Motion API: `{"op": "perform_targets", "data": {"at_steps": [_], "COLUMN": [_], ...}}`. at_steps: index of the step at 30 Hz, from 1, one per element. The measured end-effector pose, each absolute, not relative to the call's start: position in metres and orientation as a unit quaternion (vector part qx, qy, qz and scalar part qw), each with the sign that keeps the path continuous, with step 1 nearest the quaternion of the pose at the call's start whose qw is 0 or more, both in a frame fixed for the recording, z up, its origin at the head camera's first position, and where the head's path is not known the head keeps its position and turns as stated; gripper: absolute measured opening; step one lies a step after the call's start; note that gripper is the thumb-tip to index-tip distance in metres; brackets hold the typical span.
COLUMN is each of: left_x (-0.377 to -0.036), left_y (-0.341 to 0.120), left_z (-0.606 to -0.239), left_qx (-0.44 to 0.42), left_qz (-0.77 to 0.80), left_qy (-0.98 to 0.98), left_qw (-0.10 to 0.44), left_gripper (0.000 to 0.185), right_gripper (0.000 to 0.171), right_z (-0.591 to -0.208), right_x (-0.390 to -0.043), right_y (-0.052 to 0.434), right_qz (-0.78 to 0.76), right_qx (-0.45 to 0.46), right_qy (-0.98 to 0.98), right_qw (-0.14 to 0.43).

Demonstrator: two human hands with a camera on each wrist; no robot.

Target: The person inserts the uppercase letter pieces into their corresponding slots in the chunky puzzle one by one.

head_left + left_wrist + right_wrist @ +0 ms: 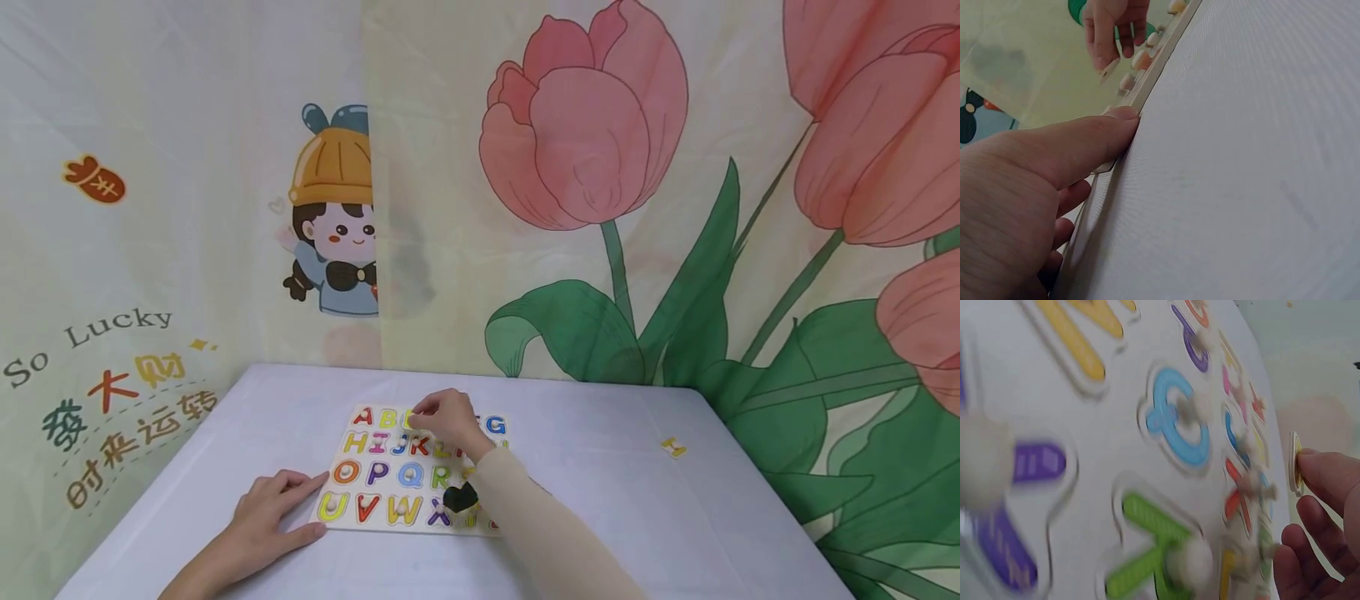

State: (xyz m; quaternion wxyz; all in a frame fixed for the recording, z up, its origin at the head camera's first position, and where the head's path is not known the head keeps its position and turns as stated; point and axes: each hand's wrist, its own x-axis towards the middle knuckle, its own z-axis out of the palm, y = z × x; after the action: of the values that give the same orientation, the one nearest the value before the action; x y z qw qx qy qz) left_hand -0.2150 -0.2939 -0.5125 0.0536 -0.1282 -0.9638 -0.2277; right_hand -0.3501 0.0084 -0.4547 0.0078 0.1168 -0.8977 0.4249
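A white wooden alphabet puzzle board [337, 490] lies on the table, with colourful knobbed letter pieces in it. My left hand [262, 521] rests at its left edge, fingers extended; in the left wrist view the thumb [1100, 140] lies against the board's edge. Over the top row, my right hand [450, 419] pinches a small yellow letter puzzle piece [1295, 464] between thumb and fingers. The right wrist view shows it edge-on, apart from the board, so which letter it is cannot be told. The hand and sleeve cover part of the board.
A loose yellow letter piece [673, 447] lies on the white table [615, 492], right of the board. A dark shape [461, 497] beside the right sleeve covers part of the lower rows. Behind the table hangs a printed curtain [435, 208] with tulips and a cartoon figure.
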Motion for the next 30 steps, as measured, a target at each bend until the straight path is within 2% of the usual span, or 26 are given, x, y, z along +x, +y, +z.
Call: {"op": "perform_targets", "data": {"at_steps": [10,30], "left_x": [-0.211,-0.211], "left_y": [-0.298,-0.293], "left_z": [-0.514,-0.511], "left_qx": [-0.134,-0.137], "left_qz": [-0.228,-0.232], "left_qy": [-0.962,-0.960], "left_qw": [0.074,0.071], "left_gripper": [0.076,0.077], "right_gripper": [0.007,0.007], "right_z": [-0.462,-0.473], "right_x": [-0.355,-0.359], "right_y": [-0.034,-0.040], "right_qz": [0.462,0.460], "right_qx": [0.086,0.037], "right_qy": [-0.883,-0.887], "right_qw": [-0.004,0.027]}}
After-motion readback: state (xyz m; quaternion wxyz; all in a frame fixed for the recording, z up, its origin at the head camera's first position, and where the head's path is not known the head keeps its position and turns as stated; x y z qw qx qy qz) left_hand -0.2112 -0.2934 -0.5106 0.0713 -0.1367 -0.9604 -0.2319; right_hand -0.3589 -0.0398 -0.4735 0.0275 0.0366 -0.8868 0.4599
